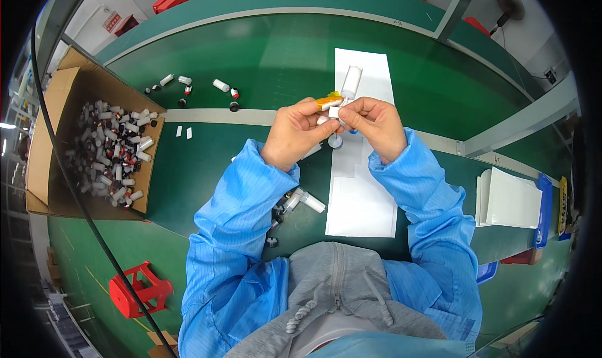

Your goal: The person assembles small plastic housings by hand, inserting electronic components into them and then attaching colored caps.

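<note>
The left hand pinches one orange-wrapped piece in its grip, the right hand one white tab.

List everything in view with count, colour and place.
Bench: one, green, middle
Paper: count unclear, white, centre
Cylinder: one, white, upper centre
Orange piece: one, orange, centre
White piece: one, white, centre
Open box: one, brown, left
Small parts: many, white, black, red, box and bench
Sheets: several, white, right
Blue containers: apparently two, blue, right
Stool: one, red, lower left
Fan: one, dark, upper right
Cable: one, black, left
Sleeves: two, blue, lower centre
Left hand: one, bare, pinching orange piece
Right hand: one, bare, at white piece
</note>
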A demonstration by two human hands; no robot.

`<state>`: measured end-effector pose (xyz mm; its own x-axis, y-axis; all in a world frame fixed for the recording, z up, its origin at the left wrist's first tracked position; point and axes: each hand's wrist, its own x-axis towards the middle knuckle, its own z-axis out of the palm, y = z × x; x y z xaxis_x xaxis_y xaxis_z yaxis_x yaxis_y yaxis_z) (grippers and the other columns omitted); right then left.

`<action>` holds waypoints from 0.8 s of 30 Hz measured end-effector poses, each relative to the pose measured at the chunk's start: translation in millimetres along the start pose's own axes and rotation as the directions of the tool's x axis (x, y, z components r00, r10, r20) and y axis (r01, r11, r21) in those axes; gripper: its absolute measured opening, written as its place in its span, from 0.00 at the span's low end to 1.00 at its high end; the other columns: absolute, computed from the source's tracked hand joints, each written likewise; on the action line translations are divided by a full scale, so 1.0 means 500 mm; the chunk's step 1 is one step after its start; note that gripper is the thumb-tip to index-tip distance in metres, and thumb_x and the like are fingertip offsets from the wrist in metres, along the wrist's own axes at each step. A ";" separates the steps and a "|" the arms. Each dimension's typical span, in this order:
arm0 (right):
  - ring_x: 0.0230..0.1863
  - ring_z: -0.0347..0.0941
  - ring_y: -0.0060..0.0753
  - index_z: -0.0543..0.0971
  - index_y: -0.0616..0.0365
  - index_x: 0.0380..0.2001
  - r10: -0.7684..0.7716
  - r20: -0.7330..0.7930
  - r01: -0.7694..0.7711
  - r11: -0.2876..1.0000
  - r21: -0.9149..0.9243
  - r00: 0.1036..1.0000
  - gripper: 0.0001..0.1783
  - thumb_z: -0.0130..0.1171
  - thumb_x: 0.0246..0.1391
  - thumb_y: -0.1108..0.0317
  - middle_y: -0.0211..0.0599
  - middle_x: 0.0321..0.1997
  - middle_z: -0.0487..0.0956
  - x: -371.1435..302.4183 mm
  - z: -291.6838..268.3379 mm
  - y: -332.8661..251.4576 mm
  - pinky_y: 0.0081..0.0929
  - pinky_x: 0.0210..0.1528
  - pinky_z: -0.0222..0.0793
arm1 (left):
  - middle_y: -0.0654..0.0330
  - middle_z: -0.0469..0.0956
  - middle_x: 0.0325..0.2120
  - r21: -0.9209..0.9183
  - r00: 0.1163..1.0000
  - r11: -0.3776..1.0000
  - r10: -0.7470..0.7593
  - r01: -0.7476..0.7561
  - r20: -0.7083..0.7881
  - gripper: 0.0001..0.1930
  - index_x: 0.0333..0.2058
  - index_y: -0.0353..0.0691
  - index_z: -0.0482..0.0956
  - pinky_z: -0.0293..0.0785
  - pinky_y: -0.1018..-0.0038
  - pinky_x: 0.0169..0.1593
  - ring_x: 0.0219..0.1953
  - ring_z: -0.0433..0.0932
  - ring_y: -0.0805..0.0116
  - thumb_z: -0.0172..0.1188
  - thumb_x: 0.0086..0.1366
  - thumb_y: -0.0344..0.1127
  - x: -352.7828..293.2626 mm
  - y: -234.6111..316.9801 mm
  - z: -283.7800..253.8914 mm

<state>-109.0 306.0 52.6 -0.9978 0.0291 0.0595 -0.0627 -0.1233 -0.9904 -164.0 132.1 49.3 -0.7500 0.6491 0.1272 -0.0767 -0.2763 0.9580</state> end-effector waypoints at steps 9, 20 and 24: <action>0.25 0.76 0.22 0.79 0.68 0.35 0.191 0.135 -0.179 0.979 -0.098 0.972 0.14 0.68 0.49 0.69 0.40 0.26 0.80 0.027 -0.042 0.023 0.17 0.28 0.71 | 0.54 0.76 0.43 0.181 0.986 0.971 0.148 -0.159 0.075 0.12 0.45 0.31 0.78 0.77 0.79 0.40 0.34 0.77 0.73 0.58 0.62 0.21 0.002 -0.012 -0.008; 0.39 0.75 0.33 0.77 0.60 0.43 -0.064 0.240 0.144 0.932 -0.333 0.969 0.16 0.63 0.51 0.67 0.38 0.41 0.78 0.028 -0.002 0.134 0.29 0.42 0.71 | 0.54 0.83 0.31 0.170 0.991 0.980 -0.086 0.103 -0.104 0.15 0.45 0.34 0.76 0.74 0.77 0.32 0.33 0.81 0.70 0.63 0.58 0.26 0.044 0.003 -0.116; 0.50 0.68 0.45 0.76 0.57 0.46 -0.355 0.524 0.633 0.430 -0.644 0.774 0.22 0.66 0.45 0.68 0.39 0.43 0.75 0.015 0.033 0.171 0.36 0.51 0.66 | 0.48 0.81 0.33 0.934 0.951 0.347 0.253 0.084 -0.179 0.21 0.44 0.38 0.74 0.74 0.67 0.38 0.38 0.80 0.57 0.70 0.51 0.31 0.042 -0.032 -0.163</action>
<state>-122.3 279.2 -29.7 -0.7613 -0.4539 0.4631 -0.6450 0.6040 -0.4682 -232.0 92.3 15.9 -0.8502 0.4201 0.3174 0.5243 0.6208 0.5828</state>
